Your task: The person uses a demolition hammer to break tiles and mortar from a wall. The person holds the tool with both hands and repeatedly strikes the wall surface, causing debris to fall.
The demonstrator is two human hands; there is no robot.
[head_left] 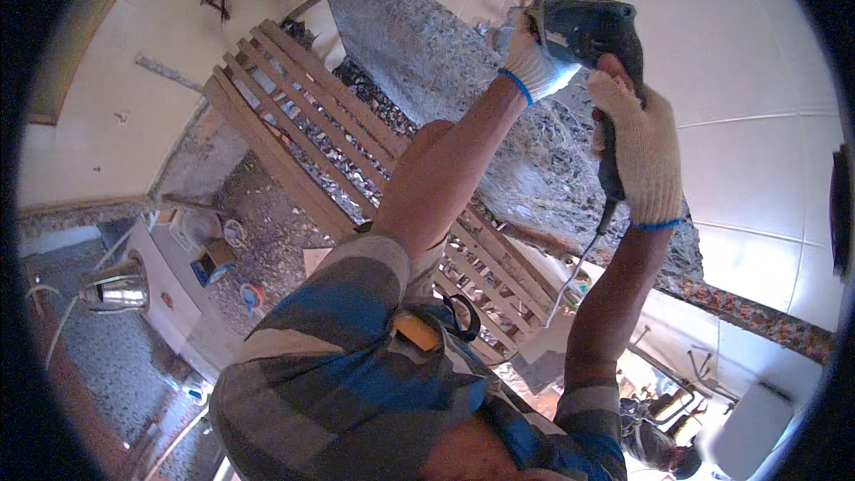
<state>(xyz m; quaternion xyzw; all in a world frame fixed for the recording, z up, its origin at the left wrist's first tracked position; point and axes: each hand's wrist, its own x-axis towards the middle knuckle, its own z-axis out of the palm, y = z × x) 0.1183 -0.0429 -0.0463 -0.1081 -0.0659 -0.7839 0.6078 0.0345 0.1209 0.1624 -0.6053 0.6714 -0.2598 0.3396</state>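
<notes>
A dark green corded power drill (595, 28) is held up at the upper right, against a rough grey strip of bared masonry (525, 153) between pale panels. My left hand (537, 61), in a white knit glove with a blue cuff, is closed around the front of the drill. My right hand (639, 147), gloved alike, wraps the rear handle, with one thumb or finger showing bare near the body. From the handle's end a pale cord (574, 281) runs down. Whatever bit the drill carries is hidden by my left hand.
A slatted wooden platform (303, 138) spans the space under my arms, with rubble (258, 205) beneath it. At lower left are a metal lamp (120, 292) and a small reddish container (252, 295). Tools and a white box-like object (755, 432) are at lower right.
</notes>
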